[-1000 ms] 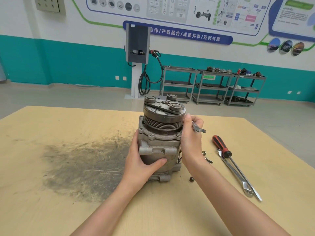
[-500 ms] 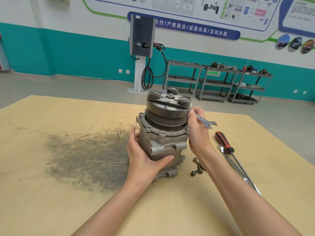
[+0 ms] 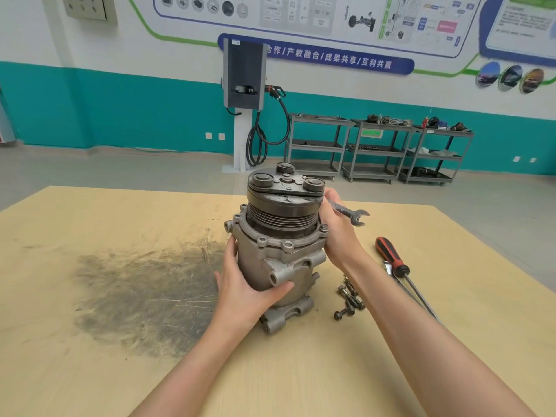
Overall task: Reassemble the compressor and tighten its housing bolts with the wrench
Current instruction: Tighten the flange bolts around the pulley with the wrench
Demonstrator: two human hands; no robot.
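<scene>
the compressor (image 3: pixel 279 248) stands upright on the table (image 3: pixel 90 371), pulley end up, near the middle just right of a dark sooty smear (image 3: pixel 144 296). the left hand (image 3: pixel 243 293) wraps around its lower housing, thumb across the front. the right hand (image 3: pixel 337 233) rests against the housing's right side and grips the wrench (image 3: pixel 350 213), whose open end sticks out to the right. loose bolts (image 3: pixel 347 299) lie just beside the base. a red-handled screwdriver (image 3: pixel 397 263) lies further right.

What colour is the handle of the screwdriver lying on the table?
Red and black, on the screwdriver to the right of the compressor; the head view shows it.
</scene>
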